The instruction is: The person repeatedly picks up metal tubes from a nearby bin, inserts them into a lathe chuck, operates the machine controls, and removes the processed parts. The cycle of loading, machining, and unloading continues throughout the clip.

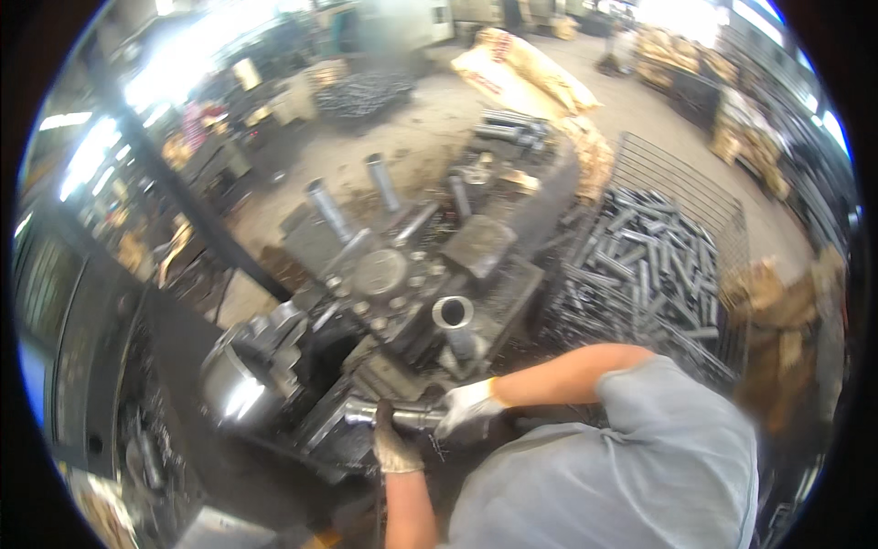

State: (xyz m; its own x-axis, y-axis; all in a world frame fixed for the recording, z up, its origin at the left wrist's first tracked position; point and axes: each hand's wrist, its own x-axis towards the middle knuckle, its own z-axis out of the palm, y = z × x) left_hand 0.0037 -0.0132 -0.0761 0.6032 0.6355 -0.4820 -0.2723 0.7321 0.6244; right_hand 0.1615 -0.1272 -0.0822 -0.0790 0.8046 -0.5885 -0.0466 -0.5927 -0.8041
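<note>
A shiny metal tube (359, 411) lies roughly level in front of me, above the bed of a lathe. My left hand (396, 442), in a soiled work glove, is closed around its middle. My right hand (470, 409), in a whiter glove, grips the tube's right end and hides it. Left of the tube is the large bright chuck (240, 388), with stepped jaws on its far side. Just beyond my hands sits a dark metal block (387, 370). Behind that, the square tool post (379, 271) has several bolt heads around its round top.
A wide tube (461, 340) stands upright on the carriage beyond my right hand. Two upright tubes (329, 209) (383, 182) rise behind the tool post. At right, a wire basket (686, 165) holds many cut tubes (645, 267). A dark slanting post (199, 206) crosses the left side.
</note>
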